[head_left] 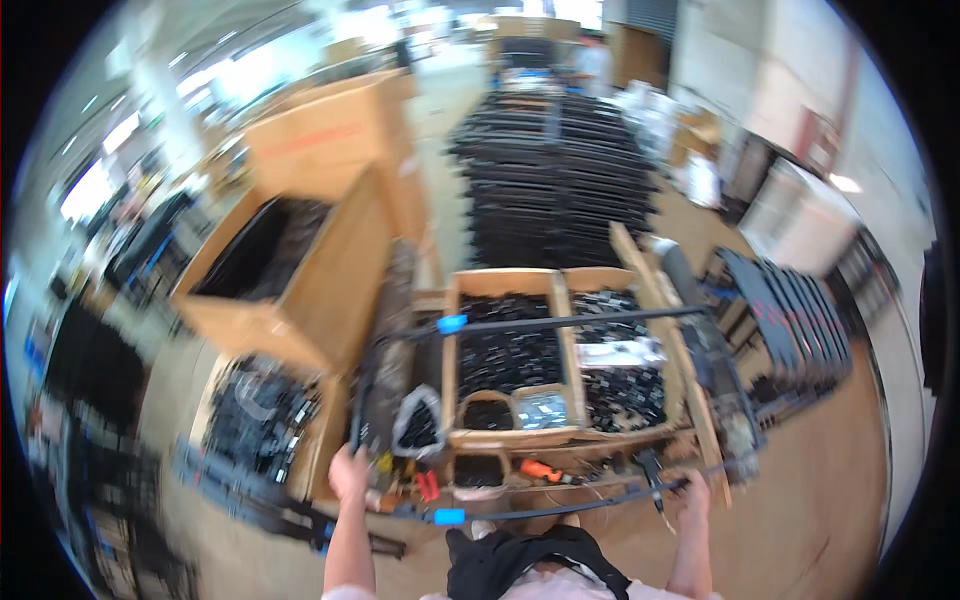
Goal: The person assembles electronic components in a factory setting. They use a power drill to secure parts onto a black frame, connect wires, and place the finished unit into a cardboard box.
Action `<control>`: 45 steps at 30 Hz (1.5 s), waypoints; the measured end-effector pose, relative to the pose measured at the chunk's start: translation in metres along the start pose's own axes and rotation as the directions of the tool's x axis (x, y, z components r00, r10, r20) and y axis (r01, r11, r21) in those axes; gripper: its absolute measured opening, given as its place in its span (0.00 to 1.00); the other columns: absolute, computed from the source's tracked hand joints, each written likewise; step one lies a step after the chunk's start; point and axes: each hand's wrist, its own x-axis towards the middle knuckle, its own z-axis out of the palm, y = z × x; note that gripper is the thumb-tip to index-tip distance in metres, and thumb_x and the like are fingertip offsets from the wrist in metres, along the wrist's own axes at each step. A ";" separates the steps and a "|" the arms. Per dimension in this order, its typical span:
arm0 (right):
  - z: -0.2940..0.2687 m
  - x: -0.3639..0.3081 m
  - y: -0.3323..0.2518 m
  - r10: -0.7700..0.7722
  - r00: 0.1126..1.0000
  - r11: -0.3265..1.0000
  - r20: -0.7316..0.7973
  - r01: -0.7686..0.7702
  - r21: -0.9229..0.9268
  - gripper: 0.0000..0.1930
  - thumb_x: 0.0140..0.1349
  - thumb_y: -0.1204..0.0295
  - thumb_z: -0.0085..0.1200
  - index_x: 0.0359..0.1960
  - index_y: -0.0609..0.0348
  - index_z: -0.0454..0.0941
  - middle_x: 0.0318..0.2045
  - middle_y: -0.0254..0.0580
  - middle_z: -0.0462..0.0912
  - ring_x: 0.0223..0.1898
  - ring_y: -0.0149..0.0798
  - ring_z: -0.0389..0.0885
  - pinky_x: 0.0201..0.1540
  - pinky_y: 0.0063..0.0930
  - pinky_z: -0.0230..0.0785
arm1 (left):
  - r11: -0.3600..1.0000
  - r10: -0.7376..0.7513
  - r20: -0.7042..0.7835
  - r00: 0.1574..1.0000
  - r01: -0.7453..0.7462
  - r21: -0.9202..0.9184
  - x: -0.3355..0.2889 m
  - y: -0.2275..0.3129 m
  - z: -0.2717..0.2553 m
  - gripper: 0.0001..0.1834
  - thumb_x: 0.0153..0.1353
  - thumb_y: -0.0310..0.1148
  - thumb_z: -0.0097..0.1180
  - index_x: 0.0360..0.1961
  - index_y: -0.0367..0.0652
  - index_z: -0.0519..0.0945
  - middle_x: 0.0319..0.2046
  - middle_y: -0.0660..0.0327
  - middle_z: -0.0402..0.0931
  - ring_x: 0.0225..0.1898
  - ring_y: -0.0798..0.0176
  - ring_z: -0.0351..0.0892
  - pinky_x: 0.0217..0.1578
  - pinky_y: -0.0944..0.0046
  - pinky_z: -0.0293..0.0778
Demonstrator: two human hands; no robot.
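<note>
A black rectangular frame (570, 323) of thin bars spans the workbench in front of me, held level over the parts boxes. Two blue pieces (450, 516) sit on its near and far bars, toward the left. My left hand (348, 472) is closed round the frame's near left corner. At the near right corner, my right hand (692, 495) grips it too. Below the near bar lie an orange power tool (540, 470), red-handled pliers (427, 483) and a black tool (650, 470) close to my right hand. Motion blurs the finer details.
Open wooden compartments (560, 350) hold many small black parts. A large cardboard box (250, 320) with dark contents stands at left, above a bin of black pieces (255, 420). Beyond the bench rises a stack of black frames (555, 180). More dark frames (790, 310) lean at right.
</note>
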 end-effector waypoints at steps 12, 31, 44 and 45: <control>-0.017 0.033 0.011 0.112 0.993 0.994 0.026 -0.112 -0.020 0.11 0.65 0.72 0.61 0.45 0.64 0.77 0.35 0.47 0.89 0.30 0.41 0.86 0.31 0.36 0.79 | 0.937 0.344 -0.311 0.886 -0.301 0.178 0.022 -0.028 0.063 0.16 0.66 0.37 0.67 0.48 0.37 0.88 0.37 0.42 0.88 0.41 0.36 0.87 0.44 0.42 0.79; -0.015 0.166 0.049 -0.056 0.966 0.091 0.254 0.258 -0.962 0.42 0.61 0.50 0.65 0.67 0.74 0.72 0.64 0.71 0.75 0.67 0.63 0.76 0.71 0.47 0.70 | 0.794 0.459 -0.405 0.791 -0.570 -0.213 -0.088 0.050 0.090 0.10 0.74 0.27 0.57 0.50 0.34 0.86 0.41 0.53 0.87 0.42 0.56 0.86 0.48 0.58 0.80; -0.033 0.250 0.122 -0.071 0.940 0.099 0.333 0.339 -0.936 0.28 0.57 0.62 0.70 0.60 0.57 0.83 0.56 0.59 0.86 0.59 0.59 0.82 0.63 0.45 0.76 | 0.588 0.808 0.106 0.579 -0.783 -0.203 -0.249 0.114 0.137 0.13 0.74 0.35 0.57 0.54 0.44 0.86 0.46 0.51 0.88 0.49 0.47 0.88 0.50 0.50 0.82; -0.036 0.243 0.116 -0.062 0.932 0.090 0.357 0.361 -0.928 0.28 0.58 0.61 0.69 0.60 0.58 0.83 0.55 0.59 0.86 0.57 0.58 0.83 0.62 0.46 0.76 | 0.611 0.790 0.107 0.603 -0.764 -0.205 -0.251 0.108 0.141 0.13 0.74 0.35 0.58 0.54 0.45 0.86 0.45 0.51 0.88 0.48 0.47 0.88 0.49 0.51 0.82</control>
